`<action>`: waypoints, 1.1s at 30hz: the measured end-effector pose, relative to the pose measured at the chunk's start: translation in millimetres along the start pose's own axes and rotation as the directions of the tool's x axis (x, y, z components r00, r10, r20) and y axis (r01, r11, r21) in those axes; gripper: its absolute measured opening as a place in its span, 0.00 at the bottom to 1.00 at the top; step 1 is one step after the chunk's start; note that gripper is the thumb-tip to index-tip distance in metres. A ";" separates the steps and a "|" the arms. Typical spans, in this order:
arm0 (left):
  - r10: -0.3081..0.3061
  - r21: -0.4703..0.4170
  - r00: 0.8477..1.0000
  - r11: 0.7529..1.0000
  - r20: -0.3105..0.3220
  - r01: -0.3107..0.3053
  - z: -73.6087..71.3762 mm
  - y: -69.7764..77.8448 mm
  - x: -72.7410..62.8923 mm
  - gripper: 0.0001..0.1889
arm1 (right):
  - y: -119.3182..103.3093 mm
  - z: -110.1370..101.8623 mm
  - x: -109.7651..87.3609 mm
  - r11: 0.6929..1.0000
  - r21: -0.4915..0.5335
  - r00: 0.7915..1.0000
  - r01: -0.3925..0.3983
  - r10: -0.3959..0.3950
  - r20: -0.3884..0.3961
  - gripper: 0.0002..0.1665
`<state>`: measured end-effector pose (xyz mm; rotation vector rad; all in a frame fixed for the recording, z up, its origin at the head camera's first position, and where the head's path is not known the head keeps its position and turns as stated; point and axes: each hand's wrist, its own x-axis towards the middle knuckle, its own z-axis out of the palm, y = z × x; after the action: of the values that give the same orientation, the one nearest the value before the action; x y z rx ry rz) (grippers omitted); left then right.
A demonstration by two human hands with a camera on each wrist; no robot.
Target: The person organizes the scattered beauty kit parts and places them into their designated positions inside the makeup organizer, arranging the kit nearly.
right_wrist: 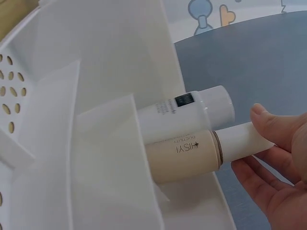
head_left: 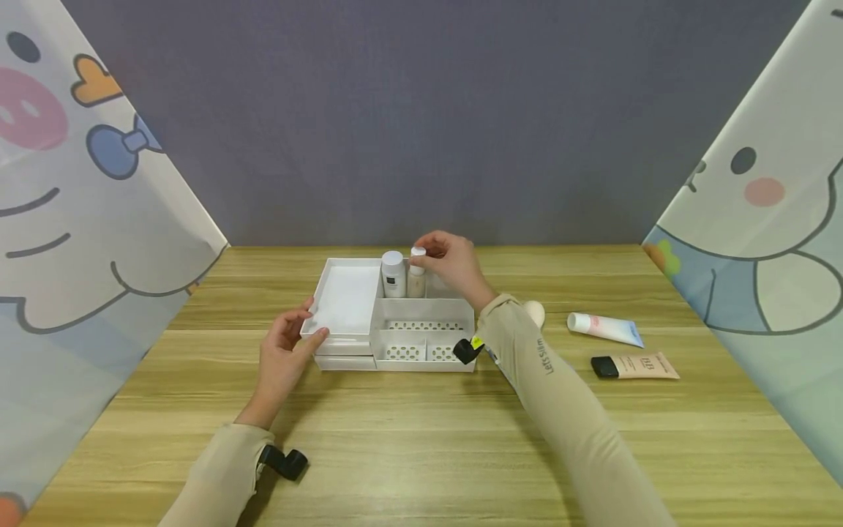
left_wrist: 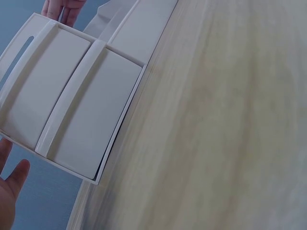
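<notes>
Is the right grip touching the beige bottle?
Touching: the right wrist view shows the right grip pinching the white cap of the beige bottle.

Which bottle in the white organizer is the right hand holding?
The beige cylindrical bottle, its white cap pinched by the right hand; the white cylindrical bottle stands untouched.

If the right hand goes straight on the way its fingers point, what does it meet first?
Past the beige bottle whose cap it pinches, the right hand would most likely meet the white bottle just left of it; depth is unclear, so it might slip behind.
</notes>
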<state>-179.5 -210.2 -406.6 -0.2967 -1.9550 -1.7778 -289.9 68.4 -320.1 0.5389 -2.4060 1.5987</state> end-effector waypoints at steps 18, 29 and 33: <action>-0.013 0.010 1.000 1.000 -0.008 0.013 0.9 -0.5 -0.1 0.17 | 14.8 13.3 -6.7 0.998 -0.052 0.997 -0.042 0.046 0.062 0.14; -0.005 0.025 1.000 1.000 -0.006 0.005 -0.2 -0.1 -0.2 0.17 | 21.1 17.3 -9.1 0.997 -0.048 0.996 -0.056 0.059 0.071 0.14; -0.009 0.031 1.000 0.999 -0.005 0.009 -0.2 -0.8 -0.6 0.17 | 20.3 17.1 -10.0 0.997 -0.041 0.995 -0.059 0.063 0.083 0.14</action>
<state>-179.3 -210.4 -407.5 -0.2734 -1.9822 -1.7507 -288.5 61.6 -347.6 0.5410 -2.5329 1.5797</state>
